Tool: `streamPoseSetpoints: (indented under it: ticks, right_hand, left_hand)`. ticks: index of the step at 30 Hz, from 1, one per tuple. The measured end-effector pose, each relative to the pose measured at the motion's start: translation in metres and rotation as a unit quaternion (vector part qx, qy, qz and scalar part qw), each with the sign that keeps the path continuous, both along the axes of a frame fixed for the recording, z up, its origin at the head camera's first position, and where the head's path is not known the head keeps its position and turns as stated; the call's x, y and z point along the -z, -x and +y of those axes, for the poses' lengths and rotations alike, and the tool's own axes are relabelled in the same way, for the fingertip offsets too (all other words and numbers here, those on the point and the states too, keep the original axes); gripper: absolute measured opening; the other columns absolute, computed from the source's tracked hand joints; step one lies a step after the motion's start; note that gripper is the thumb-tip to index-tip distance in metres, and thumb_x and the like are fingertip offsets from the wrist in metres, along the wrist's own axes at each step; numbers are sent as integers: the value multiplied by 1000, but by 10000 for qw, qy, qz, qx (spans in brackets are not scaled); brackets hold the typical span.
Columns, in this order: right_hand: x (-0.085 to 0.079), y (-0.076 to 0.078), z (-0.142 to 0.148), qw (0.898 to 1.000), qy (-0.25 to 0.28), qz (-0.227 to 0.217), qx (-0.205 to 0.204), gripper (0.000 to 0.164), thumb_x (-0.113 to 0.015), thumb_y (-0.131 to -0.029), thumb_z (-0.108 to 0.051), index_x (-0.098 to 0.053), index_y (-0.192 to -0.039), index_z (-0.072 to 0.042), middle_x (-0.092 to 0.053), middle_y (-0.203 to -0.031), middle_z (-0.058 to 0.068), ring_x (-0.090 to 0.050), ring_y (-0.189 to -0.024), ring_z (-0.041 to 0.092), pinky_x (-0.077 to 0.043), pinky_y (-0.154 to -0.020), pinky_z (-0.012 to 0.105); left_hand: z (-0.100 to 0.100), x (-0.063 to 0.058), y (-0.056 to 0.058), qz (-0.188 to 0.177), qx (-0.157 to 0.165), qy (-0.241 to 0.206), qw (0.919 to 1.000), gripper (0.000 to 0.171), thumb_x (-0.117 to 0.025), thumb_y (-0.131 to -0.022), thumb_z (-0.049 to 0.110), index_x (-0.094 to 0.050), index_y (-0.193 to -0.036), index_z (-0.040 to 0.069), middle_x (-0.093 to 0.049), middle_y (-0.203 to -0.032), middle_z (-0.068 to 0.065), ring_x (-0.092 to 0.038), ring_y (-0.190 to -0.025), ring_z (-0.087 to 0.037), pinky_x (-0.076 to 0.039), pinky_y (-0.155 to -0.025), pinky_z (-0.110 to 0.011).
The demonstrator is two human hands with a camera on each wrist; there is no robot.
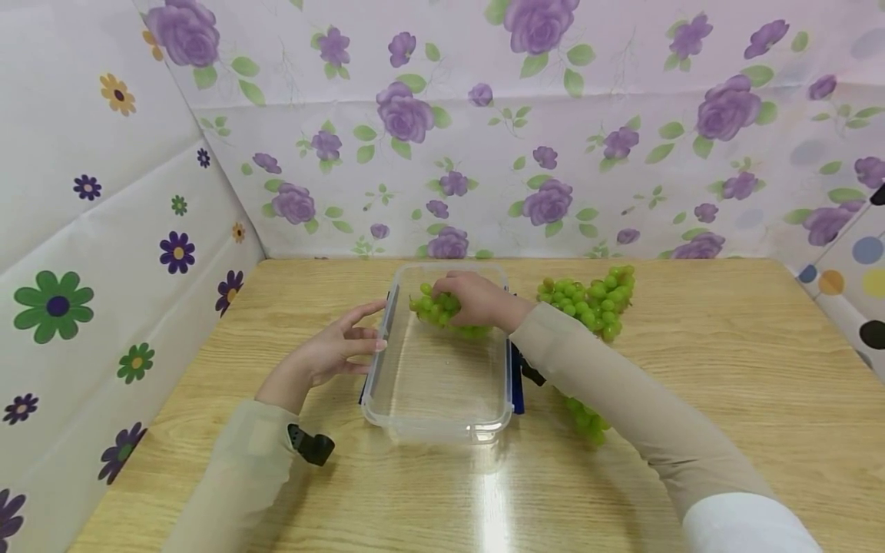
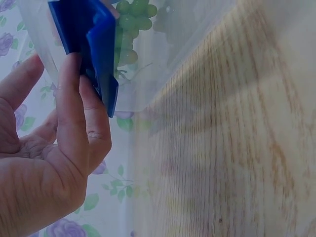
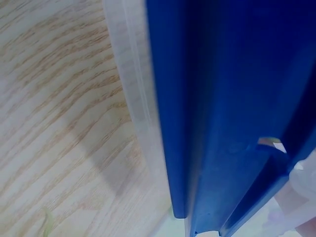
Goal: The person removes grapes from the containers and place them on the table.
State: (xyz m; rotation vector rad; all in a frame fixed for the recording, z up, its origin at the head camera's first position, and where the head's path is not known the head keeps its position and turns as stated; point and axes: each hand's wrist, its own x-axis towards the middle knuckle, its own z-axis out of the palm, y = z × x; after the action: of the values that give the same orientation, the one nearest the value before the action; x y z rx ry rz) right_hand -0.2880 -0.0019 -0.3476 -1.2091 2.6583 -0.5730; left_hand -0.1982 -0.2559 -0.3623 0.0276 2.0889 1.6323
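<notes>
A clear plastic food container [image 1: 429, 421] with blue side latches stands lidless on the wooden table. Inside its far part, my right hand [image 1: 477, 299] grips a bunch of green grapes [image 1: 430, 309] from above. My left hand [image 1: 332, 353] is at the container's left wall, fingers loosely extended. In the left wrist view, the left hand's fingers [image 2: 74, 118] touch the blue latch [image 2: 91, 49], and some grapes show through the clear wall. The right wrist view is mostly filled by the other blue latch [image 3: 217, 108]; the right hand's grip is hidden there.
Right of the container lies another bunch of green grapes [image 1: 601, 303]. More grapes [image 1: 586, 421] show partly from under the right forearm. Flowered sheets [image 1: 442, 153] stand behind and to the left of the table [image 1: 726, 369].
</notes>
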Motion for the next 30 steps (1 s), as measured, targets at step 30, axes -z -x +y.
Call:
streamPoseSetpoints:
  ticks: [30]
  right_hand:
    - [0, -5, 6, 9997, 165, -162, 26, 47, -75, -78, -1, -59, -122, -9, -55, -115, 12, -54, -104, 26, -48, -91, 39]
  left_hand:
    - [-1, 2, 0, 25, 17, -104, 9999, 75, -61, -93, 16, -18, -153, 30, -37, -124, -13, -49, -103, -19, -50, -80, -33]
